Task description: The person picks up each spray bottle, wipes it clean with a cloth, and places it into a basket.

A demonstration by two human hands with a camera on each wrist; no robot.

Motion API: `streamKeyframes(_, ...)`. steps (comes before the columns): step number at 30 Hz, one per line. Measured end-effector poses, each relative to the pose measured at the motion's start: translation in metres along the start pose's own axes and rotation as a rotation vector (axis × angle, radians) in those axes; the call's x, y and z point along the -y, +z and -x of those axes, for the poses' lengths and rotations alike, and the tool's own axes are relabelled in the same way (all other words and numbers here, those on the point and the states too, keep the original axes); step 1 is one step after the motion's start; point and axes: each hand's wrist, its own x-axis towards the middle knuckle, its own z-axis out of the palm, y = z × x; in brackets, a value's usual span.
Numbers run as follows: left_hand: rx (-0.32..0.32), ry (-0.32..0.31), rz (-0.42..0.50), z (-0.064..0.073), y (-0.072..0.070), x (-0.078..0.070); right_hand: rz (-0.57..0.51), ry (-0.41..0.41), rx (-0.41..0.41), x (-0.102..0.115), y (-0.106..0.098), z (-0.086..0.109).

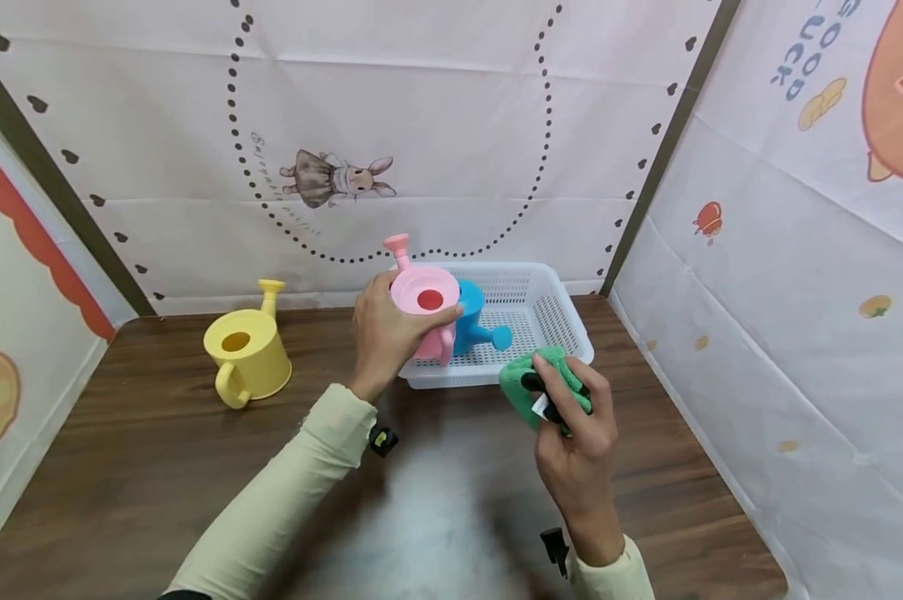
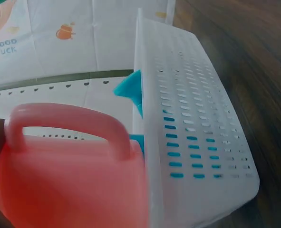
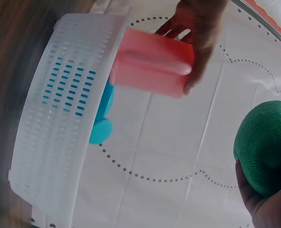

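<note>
My left hand (image 1: 384, 329) grips the pink watering can (image 1: 441, 279) by its rim and side, thumb toward the handle. This can is upright at the left end of the white plastic basket (image 1: 489, 375); its lower end is hidden behind the basket wall in the right wrist view. Beside it in the basket lies a blue watering can (image 1: 470, 302), its spout pointing right. My right hand (image 1: 582, 433) holds a green fuzzy sponge (image 1: 517, 385) with a black strap and white tag, near the basket's front right corner. A yellow watering can (image 1: 260, 358) stands upright to the left.
The basket stands at the back of a brown wood-grain table (image 1: 144, 450), close to the printed back curtain (image 1: 451, 150). A second printed curtain (image 1: 766, 275) borders the table on the right. The basket's slotted walls (image 2: 192, 123) rise around the blue can.
</note>
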Motion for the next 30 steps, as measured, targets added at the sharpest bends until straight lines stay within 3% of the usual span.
streamKeyframes(4,0.049,-0.042,0.030,0.000,0.013,0.016,-0.005,-0.006,0.008,-0.003,0.001,0.004)
streamKeyframes(8,0.093,-0.068,-0.038,0.000,0.025,0.032,-0.006,-0.010,0.015,-0.006,0.001,0.008)
streamKeyframes(14,0.150,-0.025,-0.145,-0.007,0.040,0.042,0.002,0.003,0.026,-0.010,-0.001,0.012)
streamKeyframes(21,0.230,-0.006,-0.142,-0.011,0.044,0.054,-0.008,0.032,0.046,-0.013,0.006,0.024)
streamKeyframes(30,0.313,0.107,-0.370,-0.026,0.050,0.042,-0.043,0.040,0.057,-0.023,0.013,0.025)
